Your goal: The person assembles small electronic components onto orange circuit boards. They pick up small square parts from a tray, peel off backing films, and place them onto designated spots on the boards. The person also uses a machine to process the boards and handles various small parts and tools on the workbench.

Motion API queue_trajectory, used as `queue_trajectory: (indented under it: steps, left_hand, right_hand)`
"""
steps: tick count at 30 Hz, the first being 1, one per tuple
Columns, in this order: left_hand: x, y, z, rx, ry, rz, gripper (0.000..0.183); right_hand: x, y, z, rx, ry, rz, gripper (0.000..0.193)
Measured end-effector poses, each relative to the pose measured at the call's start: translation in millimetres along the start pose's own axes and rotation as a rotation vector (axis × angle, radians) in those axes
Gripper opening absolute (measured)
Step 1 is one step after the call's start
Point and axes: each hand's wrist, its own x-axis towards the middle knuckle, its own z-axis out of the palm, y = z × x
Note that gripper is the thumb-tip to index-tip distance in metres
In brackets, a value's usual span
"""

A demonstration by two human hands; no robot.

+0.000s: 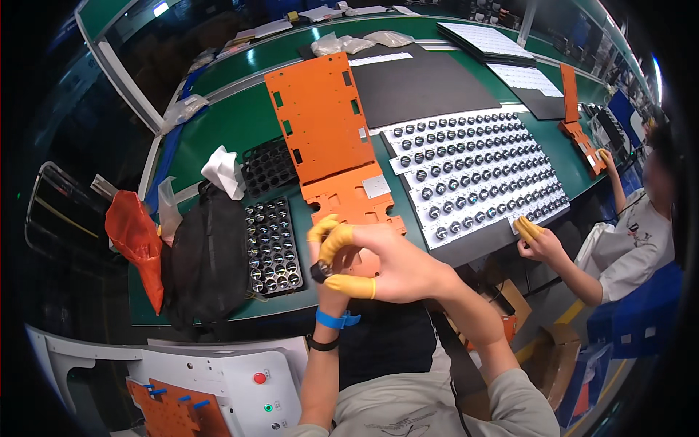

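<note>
In my right hand (397, 264), a small black round part (319, 272) is pinched between the thumb and a bent finger, both in yellow finger cots. My left hand (331, 297) is close behind it, mostly covered by the right, so its fingers cannot be made out clearly. A blue strap (336, 319) and a black band circle the left wrist. Beyond both hands lies an orange fixture (320, 120), its hinged plate raised above a base with cut-outs. Left of the hands, a black tray (297, 280) holds several round black parts with shiny tops.
White strips (455, 182) with rows of round black parts lie right of the fixture. A co-worker's hand (539, 240) in yellow finger cots touches their near edge. At left are a black bag (207, 255), an orange bag (137, 237) and another black tray (268, 166). A machine panel (247, 371) stands lower left.
</note>
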Motion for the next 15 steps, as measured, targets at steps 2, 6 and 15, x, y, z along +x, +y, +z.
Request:
queue_trajectory:
  steps: [2,6,15]
  left_hand:
    - [6.9,8.0,-3.4,-0.455,0.157,-0.159,0.031]
    - [7.5,6.7,-34.7,-1.299,0.033,-0.434,0.028]
    - [-0.5,31.7,-20.4,-1.226,0.158,-0.653,0.032]
  right_hand:
    - [-7.6,6.7,-6.3,0.001,0.073,0.01,0.024]
    - [-11.6,22.2,-12.4,-0.134,0.124,0.054,0.026]
    - [-13.5,41.5,-4.0,-0.25,0.19,0.085,0.025]
